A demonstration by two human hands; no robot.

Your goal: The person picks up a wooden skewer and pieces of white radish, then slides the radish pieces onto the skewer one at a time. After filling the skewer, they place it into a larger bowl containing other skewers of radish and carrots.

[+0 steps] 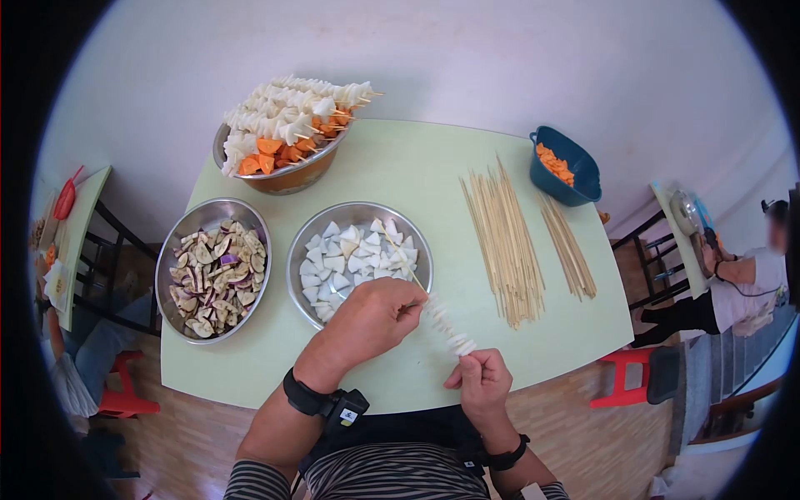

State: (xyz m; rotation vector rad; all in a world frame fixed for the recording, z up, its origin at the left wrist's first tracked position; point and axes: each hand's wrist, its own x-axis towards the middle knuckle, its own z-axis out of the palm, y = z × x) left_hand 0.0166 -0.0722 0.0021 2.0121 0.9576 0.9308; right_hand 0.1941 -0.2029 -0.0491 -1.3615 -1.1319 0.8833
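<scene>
My left hand (pixel 383 315) is closed on a thin wooden skewer (pixel 406 260) near the front rim of a metal bowl of white chunks (pixel 354 250). A row of white pieces (pixel 446 323) is threaded on the skewer, between my two hands and slightly blurred. Fingers of my right hand (pixel 481 379) pinch the white piece at the skewer's lower end, over the table's front edge. The skewer's other end reaches up over the bowl.
A bowl of eggplant pieces (pixel 218 279) is at the left. Behind stands a bowl heaped with filled skewers (pixel 292 125). Bare skewers (pixel 504 242) and a blue basket with orange pieces (pixel 567 167) lie right. People work at side tables, a person (pixel 754 279) at the right.
</scene>
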